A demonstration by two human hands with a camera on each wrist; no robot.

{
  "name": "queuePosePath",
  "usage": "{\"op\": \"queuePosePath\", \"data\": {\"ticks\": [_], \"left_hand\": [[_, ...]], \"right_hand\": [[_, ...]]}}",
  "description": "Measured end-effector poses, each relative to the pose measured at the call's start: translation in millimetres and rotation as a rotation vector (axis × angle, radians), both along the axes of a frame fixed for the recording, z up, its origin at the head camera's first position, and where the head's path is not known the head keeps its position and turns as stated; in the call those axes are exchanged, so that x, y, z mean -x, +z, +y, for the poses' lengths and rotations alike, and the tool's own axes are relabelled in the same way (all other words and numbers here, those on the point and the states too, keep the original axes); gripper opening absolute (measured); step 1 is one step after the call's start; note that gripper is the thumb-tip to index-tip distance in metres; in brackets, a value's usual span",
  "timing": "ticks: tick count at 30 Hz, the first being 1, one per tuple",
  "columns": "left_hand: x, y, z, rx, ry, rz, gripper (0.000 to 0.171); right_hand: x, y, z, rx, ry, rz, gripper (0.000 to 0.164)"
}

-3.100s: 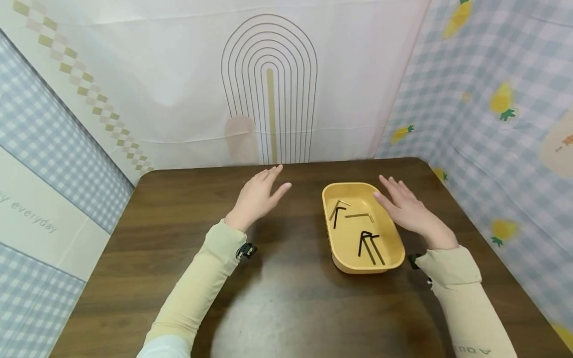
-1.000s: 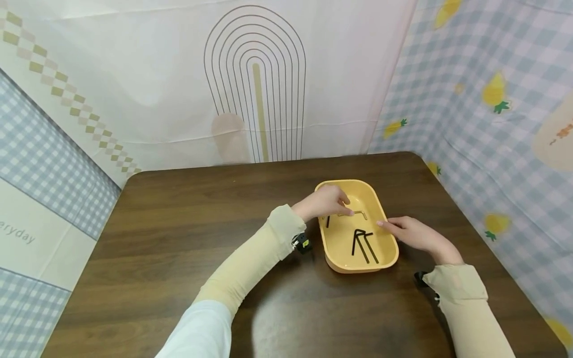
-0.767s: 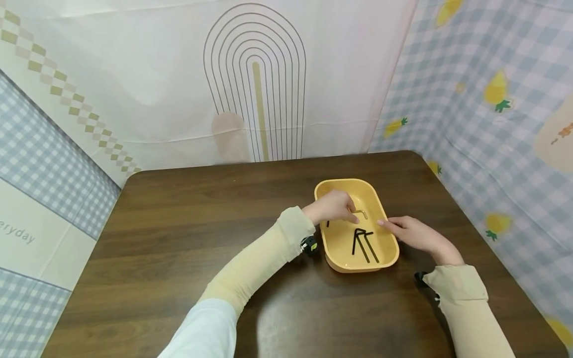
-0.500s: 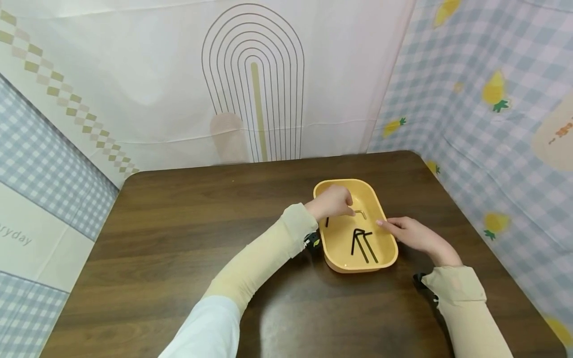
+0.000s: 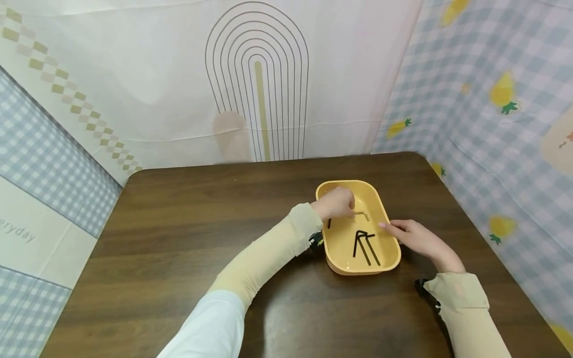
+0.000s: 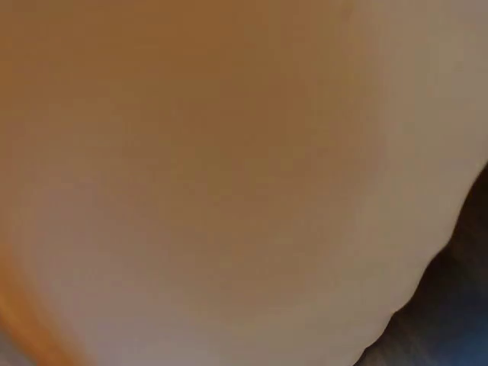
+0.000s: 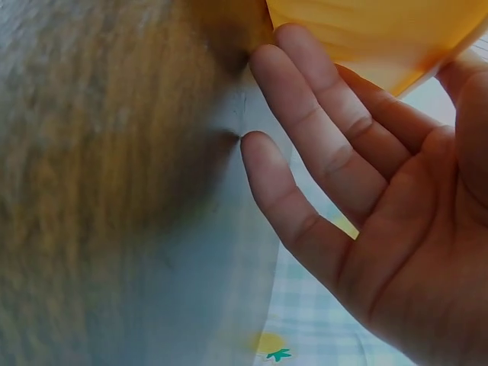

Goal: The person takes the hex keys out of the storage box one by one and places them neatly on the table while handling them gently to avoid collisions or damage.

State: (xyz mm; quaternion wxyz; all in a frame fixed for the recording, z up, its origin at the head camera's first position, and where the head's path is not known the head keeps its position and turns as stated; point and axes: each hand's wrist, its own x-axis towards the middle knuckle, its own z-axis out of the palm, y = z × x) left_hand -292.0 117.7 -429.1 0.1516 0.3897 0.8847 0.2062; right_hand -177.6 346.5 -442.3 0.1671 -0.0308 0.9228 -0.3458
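Note:
A yellow plastic basket [image 5: 342, 266] stands on the right side of the table. My left hand [image 5: 337, 202] reaches over its left rim, fingers bent down inside; the fingertips are hidden, so I cannot tell whether they pinch anything. Beside them shows the short end of a brass hex key [image 5: 363, 215]. The end of a black hex key [image 5: 329, 223] peeks out under the hand. Several black hex keys [image 5: 364, 247] lie nearer me in the basket. My right hand [image 5: 418, 237] holds the basket's right rim, thumb on top, other fingers outside below [image 7: 328, 152].
The dark wooden table [image 5: 201, 214] extends far to the left of the basket. A white patterned cloth [image 5: 170, 89] hangs behind it and a blue checked cloth [image 5: 474, 149] at the right. The left wrist view is mostly a blurred close-up of the basket wall [image 6: 229, 191].
Both hands were raised apart earlier. The left has moved right into the basket and the right has come onto its rim. Lately the left hand shifts only slightly; the nearer black hex keys stay put.

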Motion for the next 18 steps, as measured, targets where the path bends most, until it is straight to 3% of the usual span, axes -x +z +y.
{"op": "queuePosePath", "data": {"ticks": [7,18], "left_hand": [[1.4,-2.7,1.9,-0.026,0.002,-0.042,0.044],[0.4,-12.4,3.3,-0.041,0.010,0.002,0.047]], "right_hand": [[-0.7,-3.0,2.8,0.017,-0.017,0.000,0.060],[-1.3,-4.8,1.1,0.042,-0.041,-0.009,0.059]]}}
